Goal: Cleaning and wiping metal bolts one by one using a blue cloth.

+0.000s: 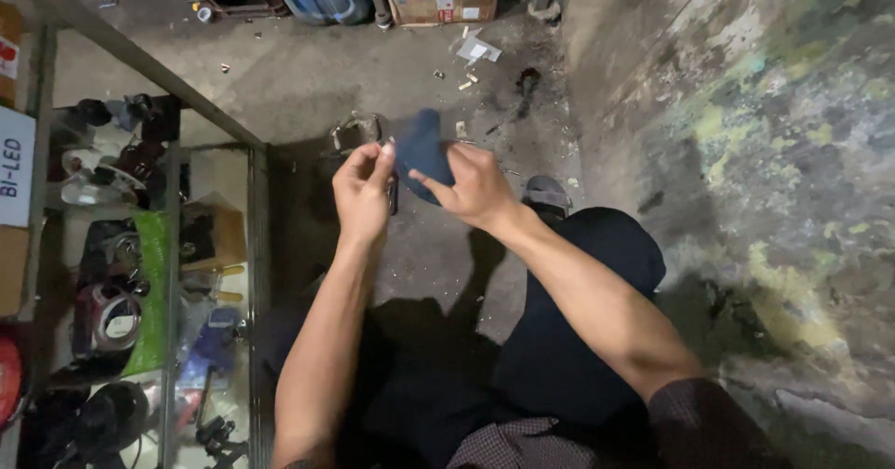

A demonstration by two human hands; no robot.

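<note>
Dark blue cloth (421, 152) held up above the concrete floor (308, 77), pinched between fingers of left hand (364, 189) and right hand (474, 187), beside a glass display cabinet (140, 273).

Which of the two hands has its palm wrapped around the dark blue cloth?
The right hand; the left hand only pinches the dark blue cloth's edge with fingertips.
</note>
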